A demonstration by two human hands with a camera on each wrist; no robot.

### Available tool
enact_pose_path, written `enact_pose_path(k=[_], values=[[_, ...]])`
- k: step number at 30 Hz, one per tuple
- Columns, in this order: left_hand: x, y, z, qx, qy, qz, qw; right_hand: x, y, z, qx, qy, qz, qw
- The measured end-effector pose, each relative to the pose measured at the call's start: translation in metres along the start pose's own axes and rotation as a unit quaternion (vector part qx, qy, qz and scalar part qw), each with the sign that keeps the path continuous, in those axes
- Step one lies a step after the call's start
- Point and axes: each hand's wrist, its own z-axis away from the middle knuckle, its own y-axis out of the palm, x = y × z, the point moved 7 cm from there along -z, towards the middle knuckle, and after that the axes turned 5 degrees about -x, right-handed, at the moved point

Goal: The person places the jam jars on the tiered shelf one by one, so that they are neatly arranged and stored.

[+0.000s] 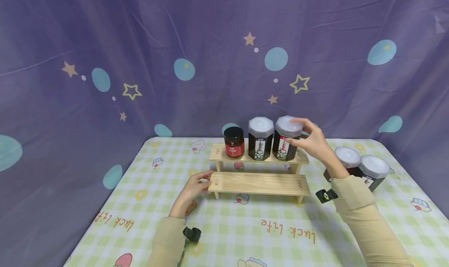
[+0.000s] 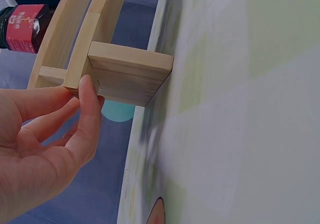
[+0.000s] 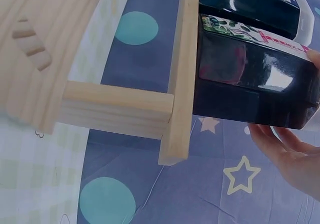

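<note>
A two-tier wooden shelf rack (image 1: 259, 183) stands on the table. On its upper tier are a small black-lidded jar with a red label (image 1: 234, 142), a dark jar with a white lid (image 1: 260, 138) and, rightmost, another dark white-lidded jar with a red and white label (image 1: 285, 142). My right hand (image 1: 312, 140) grips that rightmost jar near its lid; in the right wrist view the jar (image 3: 255, 84) has its base on the upper board. With thumb and fingers, my left hand (image 2: 55, 139) pinches the left end of the lower board (image 2: 82, 54).
Two more white-lidded dark jars, one behind (image 1: 347, 158) and one in front (image 1: 373, 169), stand right of the rack, partly behind my right forearm. A green checked cloth (image 1: 245, 228) covers the table. A purple curtain (image 1: 224, 25) hangs behind it.
</note>
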Motion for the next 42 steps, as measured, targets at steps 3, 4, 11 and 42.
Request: enact_pose_path(k=[3,4,11,42], values=[[0.001,0.000,0.000,-0.001,-0.001,0.003,1.0000,0.000,0.000,0.001,0.005,-0.006,-0.004,1.000],[0.001,0.000,0.000,-0.001,0.000,0.003,1.0000,-0.001,0.000,0.001,0.006,-0.007,-0.004,1.000],[0.002,0.000,-0.001,-0.001,-0.004,0.007,1.0000,-0.001,0.000,0.002,0.011,-0.005,-0.006,1.000],[0.001,0.000,-0.001,0.000,-0.018,0.012,0.9998,0.012,-0.019,0.025,-0.023,-0.027,0.005,0.999]])
